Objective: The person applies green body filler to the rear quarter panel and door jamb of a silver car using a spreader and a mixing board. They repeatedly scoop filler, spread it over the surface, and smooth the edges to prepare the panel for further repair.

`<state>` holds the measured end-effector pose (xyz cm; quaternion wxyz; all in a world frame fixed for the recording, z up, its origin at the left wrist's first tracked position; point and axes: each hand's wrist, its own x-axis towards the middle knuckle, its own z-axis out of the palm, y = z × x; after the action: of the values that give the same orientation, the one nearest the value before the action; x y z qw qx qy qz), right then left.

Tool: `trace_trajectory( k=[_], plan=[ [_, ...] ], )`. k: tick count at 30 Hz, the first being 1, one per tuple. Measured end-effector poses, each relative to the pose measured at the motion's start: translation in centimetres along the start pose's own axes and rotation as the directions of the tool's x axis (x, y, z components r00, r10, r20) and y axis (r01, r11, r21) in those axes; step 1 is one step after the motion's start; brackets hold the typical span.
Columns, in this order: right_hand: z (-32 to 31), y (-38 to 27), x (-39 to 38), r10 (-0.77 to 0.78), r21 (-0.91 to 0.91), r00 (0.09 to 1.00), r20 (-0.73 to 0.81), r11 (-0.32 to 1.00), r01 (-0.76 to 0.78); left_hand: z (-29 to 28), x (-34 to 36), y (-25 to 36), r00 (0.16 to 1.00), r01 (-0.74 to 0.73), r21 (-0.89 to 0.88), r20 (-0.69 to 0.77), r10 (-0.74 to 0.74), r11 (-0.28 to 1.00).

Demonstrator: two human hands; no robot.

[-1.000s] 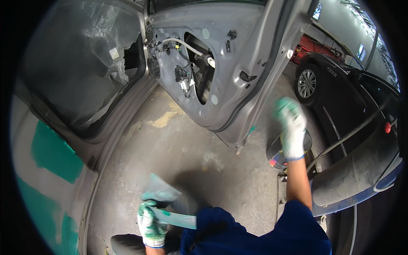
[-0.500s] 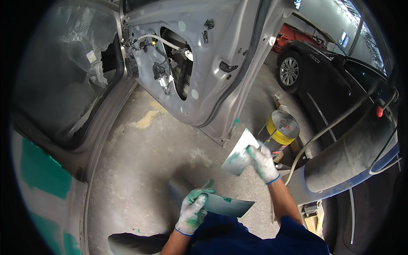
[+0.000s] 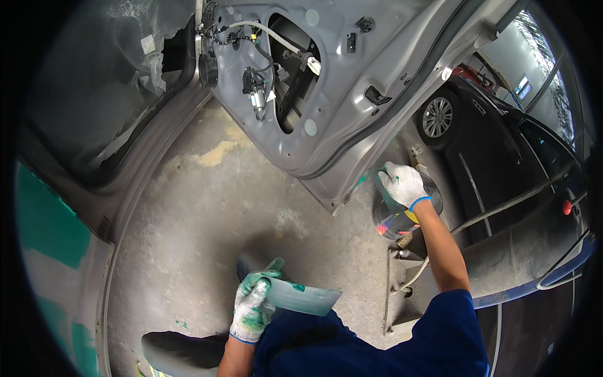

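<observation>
My left hand (image 3: 252, 306), in a white glove smeared green, is closed round the end of a thin, flat putty spreader (image 3: 304, 297) with a small dab of green putty on its upper edge. A short green-stained piece (image 3: 275, 264) sticks up behind the fingers; its kind does not show. My right hand (image 3: 402, 183), also gloved, grips a second thin, green-smeared putty spreader (image 3: 389, 195), tilted steeply at the left side of a drum-shaped can (image 3: 397, 226). The hand hides much of the can's top, and I cannot tell whether the spreader touches it.
Ahead, a grey car door (image 3: 339, 119) hangs open with its inner wiring bare. At left stands a car body with green-filled patches (image 3: 53, 223). A dark car (image 3: 490, 157) and a large cylinder (image 3: 509, 261) with a hose (image 3: 502, 204) are at right.
My right hand has moved forward and slightly right with its spreader, from beside the can to over it. The spreader has turned steeper. My left hand keeps its hold, lower left in view.
</observation>
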<state>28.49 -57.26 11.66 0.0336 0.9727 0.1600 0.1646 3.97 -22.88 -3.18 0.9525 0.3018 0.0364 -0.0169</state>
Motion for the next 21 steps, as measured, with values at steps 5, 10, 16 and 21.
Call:
trace_trajectory(
  k=[5, 10, 16, 21],
  plan=[
    [0.8, -1.5, 1.0, 0.011, -0.062, 0.999, 0.043, 0.998, -0.008, 0.2, 0.1, 0.0, 0.999, 0.038, -0.039, 0.0, -0.038, 0.999],
    [3.0, -1.8, 1.3, 0.021, -0.099, 0.996, 0.092, 0.995, -0.012, -0.1, 0.2, 0.1, 0.999, 0.007, -0.072, -0.038, -0.01, 0.997],
    [4.9, -1.9, 0.6, 0.036, -0.045, 0.983, 0.179, 0.999, -0.029, -1.3, 0.1, 0.5, 0.997, -0.009, -0.033, -0.074, 0.006, 0.999],
    [3.1, -0.1, -3.0, 0.037, 0.212, 0.985, 0.167, 0.975, -0.073, -1.2, 0.4, 0.3, 0.998, -0.042, 0.01, -0.046, 0.042, 0.999]
  ],
)
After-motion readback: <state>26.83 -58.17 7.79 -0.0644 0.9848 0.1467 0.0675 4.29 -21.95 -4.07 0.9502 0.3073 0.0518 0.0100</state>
